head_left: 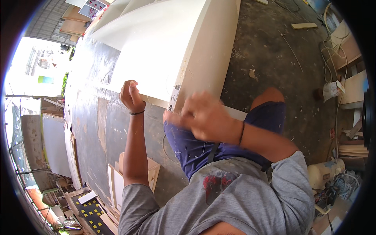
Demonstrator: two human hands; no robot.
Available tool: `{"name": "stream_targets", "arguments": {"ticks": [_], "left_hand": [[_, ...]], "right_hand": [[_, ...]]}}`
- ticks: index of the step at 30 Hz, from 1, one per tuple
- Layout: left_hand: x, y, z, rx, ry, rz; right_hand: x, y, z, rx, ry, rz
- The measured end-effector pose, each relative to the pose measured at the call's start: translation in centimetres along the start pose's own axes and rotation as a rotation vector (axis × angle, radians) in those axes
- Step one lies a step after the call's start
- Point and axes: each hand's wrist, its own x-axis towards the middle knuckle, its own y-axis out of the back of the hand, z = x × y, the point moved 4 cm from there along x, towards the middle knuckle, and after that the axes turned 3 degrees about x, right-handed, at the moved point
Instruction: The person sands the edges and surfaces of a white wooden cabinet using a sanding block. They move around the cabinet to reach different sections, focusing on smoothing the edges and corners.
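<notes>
A large white cabinet [209, 51] with open compartments lies before me, its front edge near my knees. My left hand [132, 97] is closed beside the cabinet's near left corner, thumb pressed over curled fingers. Whatever it may hold is hidden. Motion smears my right hand [205, 117], which is over my lap just in front of the cabinet's near end. Its fingers look bent, but I cannot make out anything in them. A pale strip with a printed label [174, 96] runs along the cabinet's edge between my two hands.
Cables [333, 55] and wooden boards stand along the right side. A cream tank-like machine [326, 172] is at the lower right. White-edged panels [115, 184] lean near my left elbow. Offcuts such as a wood strip [304, 26] lie on the dark, stained floor [270, 58].
</notes>
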Motion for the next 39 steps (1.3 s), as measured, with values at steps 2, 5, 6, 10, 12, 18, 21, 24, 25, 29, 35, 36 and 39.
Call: {"name": "stream_targets", "arguments": {"ticks": [2,5,6,10,12,18,21,24,25,29,35,36,39], "left_hand": [[0.0,0.4,-0.2,0.017,0.002,0.016],[0.0,0.1,0.0,-0.015,0.039,0.008],[0.1,-0.1,0.0,-0.031,0.056,0.002],[0.1,0.3,-0.2,-0.010,0.014,-0.003],[-0.2,0.3,-0.4,-0.020,0.046,0.000],[0.1,0.3,0.1,-0.013,0.063,-0.009],[0.0,0.3,0.3,-0.006,0.040,0.016],[0.0,0.2,-0.2,-0.015,0.023,0.007],[0.1,0.2,0.0,-0.013,0.023,0.009],[0.0,0.2,0.3,-0.007,0.053,0.008],[-0.1,0.3,-0.4,-0.015,0.006,0.018],[-0.2,0.4,-0.5,-0.019,0.000,0.023],[-0.1,0.1,0.2,-0.009,0.037,0.011]], "right_hand": [[1.8,1.1,5.0,-0.116,-0.205,0.135],[1.7,0.4,6.9,-0.155,-0.240,0.168],[1.4,-0.1,6.8,-0.143,-0.202,0.152],[-0.9,-2.9,-1.9,0.046,0.006,-0.053],[-1.1,-2.6,-1.3,0.079,-0.054,-0.013],[1.1,-0.7,5.9,-0.133,-0.182,0.231],[-0.5,-1.7,0.7,-0.039,-0.107,-0.005],[-1.1,-1.9,-0.5,0.050,0.014,0.068],[-0.5,-1.2,1.2,-0.007,-0.093,0.130],[0.5,-0.6,6.3,-0.114,-0.245,0.241],[-0.7,-0.9,1.5,-0.018,-0.119,0.089],[-0.1,0.0,2.4,-0.024,-0.160,0.145],[0.7,0.3,6.2,-0.066,-0.257,0.245]]}}
